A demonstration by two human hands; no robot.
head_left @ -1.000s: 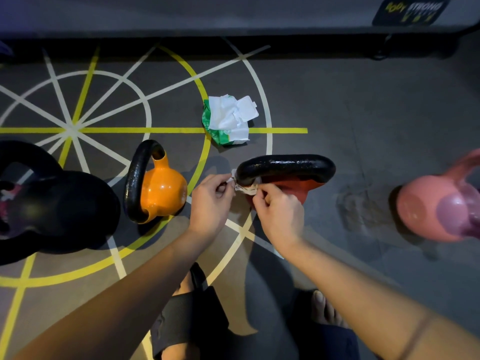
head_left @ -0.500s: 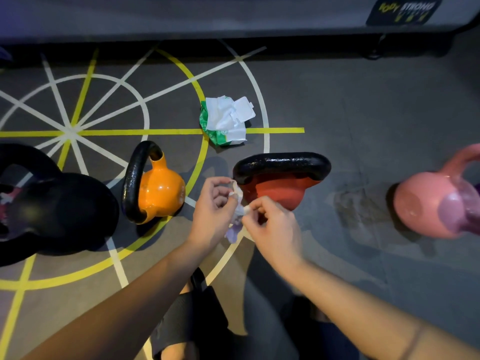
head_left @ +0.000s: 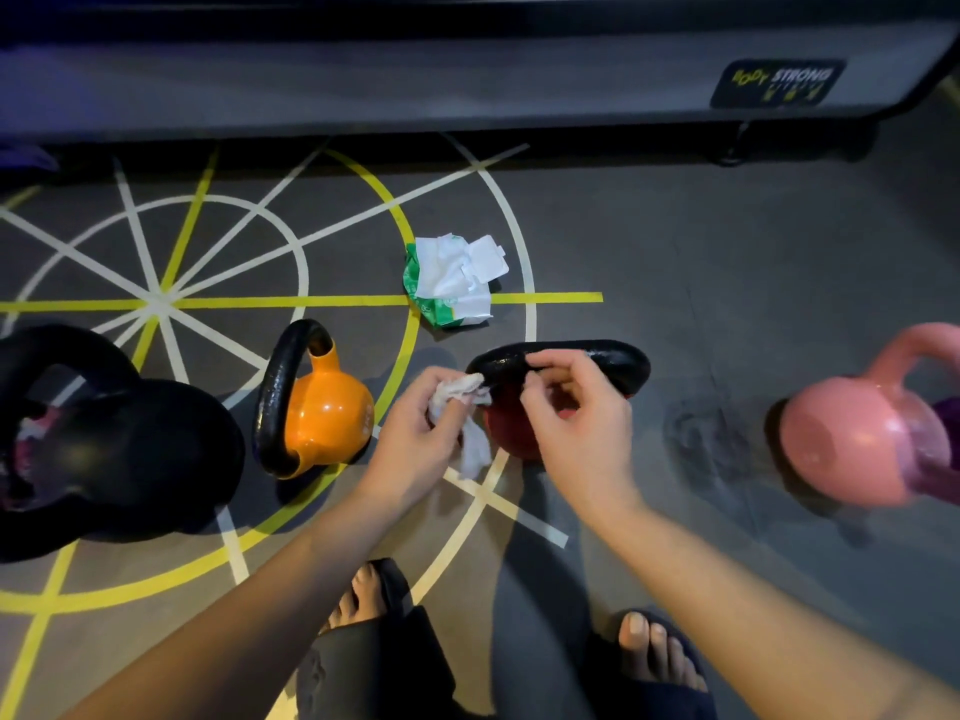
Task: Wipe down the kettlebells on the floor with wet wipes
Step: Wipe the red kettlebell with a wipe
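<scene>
Floor (head_left: 675, 252), red kettlebell (head_left: 511, 433): wipe (head_left: 457, 394) now bunched in left hand (head_left: 415, 439) only.
Right hand (head_left: 576, 428) lets go, hangs loose and empty over its handle (head_left: 613, 358); wiping likely next.

floor (head_left: 701, 252): grey, yellow and white painted lines (head_left: 291, 302) | far edge: grey pad (head_left: 363, 85) with BODY STRONG label (head_left: 777, 81)

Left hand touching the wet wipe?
Touching. Head view: left hand grips the crumpled wet wipe in curled fingers, a tail hanging below, beside the red kettlebell.
</scene>
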